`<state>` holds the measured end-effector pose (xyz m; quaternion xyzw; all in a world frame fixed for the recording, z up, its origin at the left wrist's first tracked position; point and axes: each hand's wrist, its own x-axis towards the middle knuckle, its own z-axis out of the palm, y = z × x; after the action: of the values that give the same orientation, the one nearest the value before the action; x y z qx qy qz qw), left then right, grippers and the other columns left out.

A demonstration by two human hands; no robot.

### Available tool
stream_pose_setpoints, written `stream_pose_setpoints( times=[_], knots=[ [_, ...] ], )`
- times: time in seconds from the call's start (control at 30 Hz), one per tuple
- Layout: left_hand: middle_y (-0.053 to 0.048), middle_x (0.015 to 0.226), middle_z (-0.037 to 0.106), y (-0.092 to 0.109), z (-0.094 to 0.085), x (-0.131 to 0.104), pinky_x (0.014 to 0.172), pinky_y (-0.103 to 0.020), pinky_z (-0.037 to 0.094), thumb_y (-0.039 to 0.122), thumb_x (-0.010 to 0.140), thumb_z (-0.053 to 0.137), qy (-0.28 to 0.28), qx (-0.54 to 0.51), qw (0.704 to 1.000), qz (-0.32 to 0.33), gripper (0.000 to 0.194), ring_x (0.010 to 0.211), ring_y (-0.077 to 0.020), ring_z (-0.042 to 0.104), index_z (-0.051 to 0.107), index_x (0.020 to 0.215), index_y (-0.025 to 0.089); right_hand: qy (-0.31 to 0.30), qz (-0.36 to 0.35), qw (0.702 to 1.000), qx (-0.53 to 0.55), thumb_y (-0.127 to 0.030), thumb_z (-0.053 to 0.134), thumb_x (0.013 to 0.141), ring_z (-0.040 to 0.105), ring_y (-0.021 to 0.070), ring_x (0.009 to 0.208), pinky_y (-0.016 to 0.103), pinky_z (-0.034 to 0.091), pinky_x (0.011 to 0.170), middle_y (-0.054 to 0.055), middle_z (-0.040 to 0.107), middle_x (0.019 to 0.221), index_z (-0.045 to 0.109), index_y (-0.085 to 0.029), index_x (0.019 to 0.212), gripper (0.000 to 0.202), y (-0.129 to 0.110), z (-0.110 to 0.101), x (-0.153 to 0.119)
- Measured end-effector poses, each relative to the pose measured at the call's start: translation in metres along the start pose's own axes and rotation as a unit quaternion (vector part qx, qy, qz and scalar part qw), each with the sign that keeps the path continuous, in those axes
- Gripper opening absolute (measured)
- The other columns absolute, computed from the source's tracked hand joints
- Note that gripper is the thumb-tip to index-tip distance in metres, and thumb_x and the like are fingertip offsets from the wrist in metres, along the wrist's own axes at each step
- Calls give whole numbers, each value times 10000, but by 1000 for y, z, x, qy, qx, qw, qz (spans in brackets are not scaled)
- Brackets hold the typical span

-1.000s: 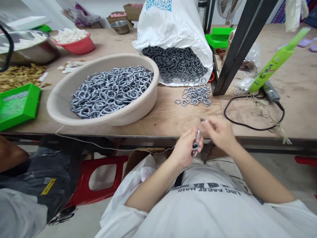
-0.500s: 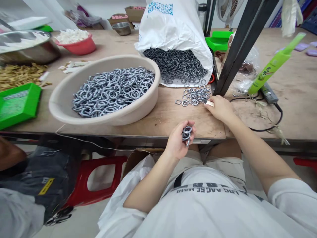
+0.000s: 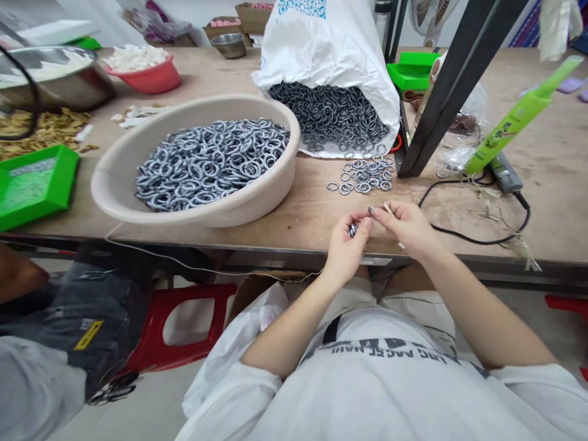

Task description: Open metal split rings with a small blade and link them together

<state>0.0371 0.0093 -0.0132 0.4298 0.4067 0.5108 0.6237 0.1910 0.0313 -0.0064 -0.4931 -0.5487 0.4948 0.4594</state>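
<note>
Your wooden table (image 3: 312,226) spans the frame; you have a red stool (image 3: 184,324) at lower left, pale floor (image 3: 156,404) below, and a fan (image 3: 432,18) at upper right.

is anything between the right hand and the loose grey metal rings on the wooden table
Nothing visible stands between the right hand and the loose grey metal rings; only wooden tabletop shows there.

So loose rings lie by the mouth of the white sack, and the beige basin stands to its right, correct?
No: the head view shows the beige basin left of the white sack. Loose rings do lie by the sack's mouth.
</note>
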Motion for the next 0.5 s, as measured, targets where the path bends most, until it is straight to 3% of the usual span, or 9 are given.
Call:
stream_pose_setpoints(
  times=[0.13,0.27,0.33,0.43,0.5],
  knots=[
    [35,693,570,-9,3,9,495,-187,338,495,817,705,4,55,998,19,356,528,-56,441,594,897,167,26,30,995,90,-546,736,783,318,49,445,224,192,413,-58,483,587,613,-167,781,399,5,13,-8],
    [53,706,547,-9,4,11,458,-191,321,499,825,699,2,32,999,13,375,499,-58,434,563,1001,198,17,45,991,124,-560,757,761,347,40,435,221,148,391,-43,503,609,573,-165,719,437,0,10,-7],
    [56,666,512,-6,5,9,458,-189,323,525,813,703,-7,14,1000,12,372,489,-54,417,577,918,191,5,48,989,137,-567,762,754,329,39,432,217,152,385,-52,481,601,572,-169,729,441,-4,11,-10],
    [52,619,476,0,6,1,451,-181,316,564,800,696,-17,-15,1000,-1,411,479,-47,409,559,767,178,13,6,991,130,-533,803,724,406,56,498,198,299,415,-41,537,680,606,-187,820,410,-8,17,-21],
    [52,620,490,4,7,-6,432,-178,309,577,804,681,-29,-33,999,-22,412,458,-46,416,561,783,184,17,-34,992,117,-514,823,708,515,91,599,219,443,501,-14,608,806,637,-216,941,422,-10,21,-28]
  ],
)
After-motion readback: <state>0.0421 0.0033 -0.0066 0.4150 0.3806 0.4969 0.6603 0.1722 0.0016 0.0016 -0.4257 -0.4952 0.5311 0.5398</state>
